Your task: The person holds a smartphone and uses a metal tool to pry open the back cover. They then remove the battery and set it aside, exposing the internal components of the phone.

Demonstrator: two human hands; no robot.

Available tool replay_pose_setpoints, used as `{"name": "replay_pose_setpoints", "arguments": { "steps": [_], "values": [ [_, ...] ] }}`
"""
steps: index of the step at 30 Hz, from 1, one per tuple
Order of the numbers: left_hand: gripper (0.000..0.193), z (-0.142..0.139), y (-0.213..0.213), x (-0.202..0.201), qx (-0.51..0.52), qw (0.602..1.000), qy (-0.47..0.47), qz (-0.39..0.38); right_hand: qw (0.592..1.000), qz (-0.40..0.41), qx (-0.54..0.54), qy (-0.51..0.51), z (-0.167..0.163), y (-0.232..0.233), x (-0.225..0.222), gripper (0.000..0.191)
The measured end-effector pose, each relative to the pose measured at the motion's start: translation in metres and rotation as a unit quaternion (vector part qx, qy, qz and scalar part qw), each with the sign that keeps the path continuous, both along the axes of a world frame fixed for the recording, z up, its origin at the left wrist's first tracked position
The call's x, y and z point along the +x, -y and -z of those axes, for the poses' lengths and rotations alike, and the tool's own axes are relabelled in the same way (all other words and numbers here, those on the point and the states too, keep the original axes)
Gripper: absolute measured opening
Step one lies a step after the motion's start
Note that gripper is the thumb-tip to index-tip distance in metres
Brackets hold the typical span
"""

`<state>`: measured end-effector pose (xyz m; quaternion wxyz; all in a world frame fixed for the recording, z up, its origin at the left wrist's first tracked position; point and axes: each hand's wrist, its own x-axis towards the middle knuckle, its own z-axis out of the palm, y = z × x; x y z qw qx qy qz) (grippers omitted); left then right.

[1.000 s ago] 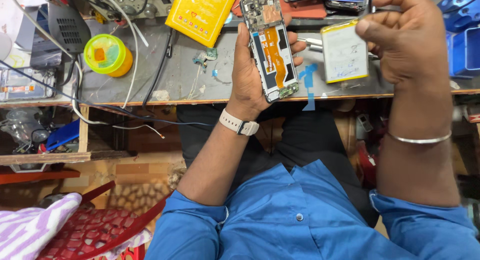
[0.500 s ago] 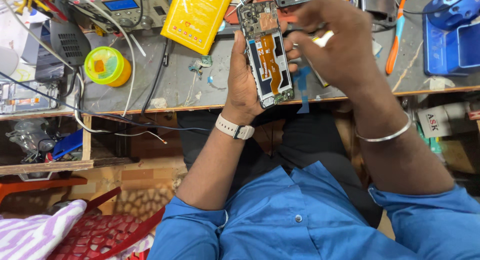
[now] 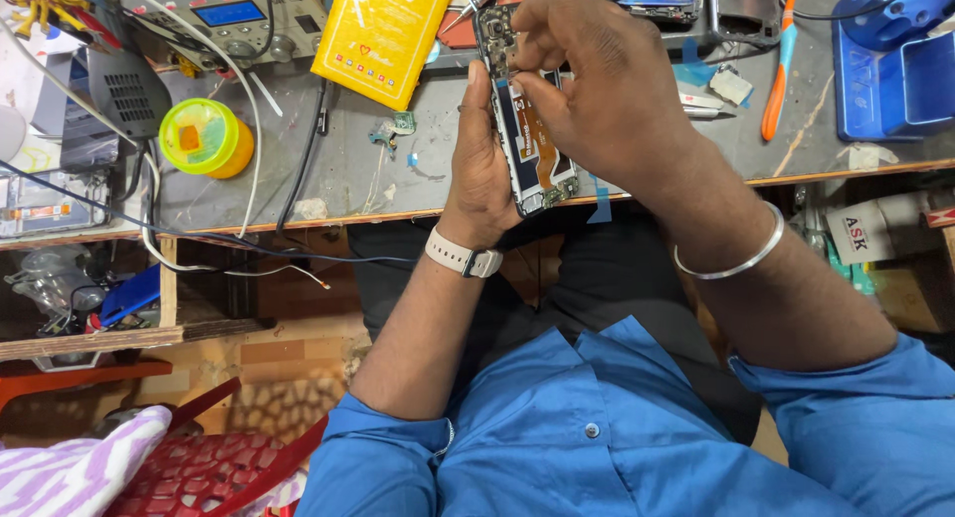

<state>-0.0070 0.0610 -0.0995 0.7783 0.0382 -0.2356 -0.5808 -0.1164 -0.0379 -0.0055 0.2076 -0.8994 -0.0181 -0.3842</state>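
Note:
My left hand (image 3: 481, 159) grips an opened phone (image 3: 533, 149) with its back cover off, holding it upright over the near edge of the workbench (image 3: 348, 184). Its circuit board and an orange flex cable are exposed. My right hand (image 3: 597, 89) rests over the phone's upper half, with the fingertips pinched together at the board near the top. Whether the fingers hold a small part or tool is hidden. A pale watch (image 3: 464, 258) is on my left wrist and a silver bangle (image 3: 731, 263) on my right.
On the bench lie a yellow box (image 3: 383, 34), a round yellow-green tub (image 3: 204, 137), a meter with a blue display (image 3: 239, 19), cables, an orange-handled tool (image 3: 781, 64) and a blue tray (image 3: 895, 79). A red plastic chair (image 3: 199, 467) is at lower left.
My right hand put away the flat yellow-edged part it held a second ago and came left onto the phone's top. The view has shifted, so the phone sits a little higher in frame.

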Motion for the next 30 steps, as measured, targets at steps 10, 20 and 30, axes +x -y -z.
{"name": "replay_pose_setpoints", "arguments": {
  "steps": [10,20,30],
  "values": [
    [0.066,-0.002,-0.002,0.001,0.007,1.000,0.016,-0.001,0.999,0.039,-0.017,-0.008,0.000,-0.004,0.002,0.036],
    [0.065,-0.002,-0.001,0.000,0.011,1.000,0.026,-0.010,1.000,0.027,-0.003,0.003,0.000,-0.003,0.001,0.036],
    [0.060,0.000,-0.001,0.001,0.048,0.999,0.019,-0.012,0.999,0.041,0.006,0.014,0.002,-0.010,0.000,0.034]
  ]
}}
